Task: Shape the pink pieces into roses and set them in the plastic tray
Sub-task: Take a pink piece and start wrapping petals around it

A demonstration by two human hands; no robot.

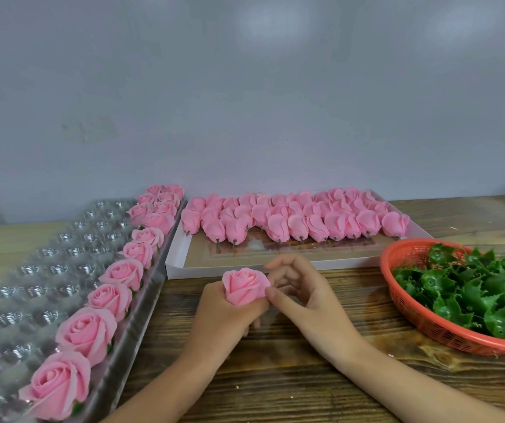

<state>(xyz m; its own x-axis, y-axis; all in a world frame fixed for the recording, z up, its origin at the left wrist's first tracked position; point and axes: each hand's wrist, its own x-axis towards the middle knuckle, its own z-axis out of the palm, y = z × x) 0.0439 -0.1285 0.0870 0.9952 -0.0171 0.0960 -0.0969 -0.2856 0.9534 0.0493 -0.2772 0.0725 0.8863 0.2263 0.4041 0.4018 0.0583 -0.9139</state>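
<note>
At the near centre of the bench (275, 377), the left hand (229, 312) is holding one rose (245, 285) upright. Its grip is curling fully round the base, below the petals. The right hand (303, 297) is pinching an outer petal at the rose's right edge between thumb and fingertip (271, 293), and its other fingers are arching loosely above.

Handling assessment: the rose is appearing very light, soft and thin-walled. The petals are likely creasing or tearing under a firm squeeze. Support is best taken at the base, where the left grip is sitting. Petal edges are tolerating only a light pinch.

Finished roses (87, 331) are standing face-up along the right column of the plastic tray (46, 267), which is lying at the left. Its other cups are showing bare. Unshaped pink pieces (290, 221) are lying in rows in a white box (239, 267) behind the hands, with their short stems pointing toward the person. An orange basket (419, 315) of green leaf parts (464, 285) is sitting at the right.

Placement is calling for lowering the rose by its base into a free cup.
</note>
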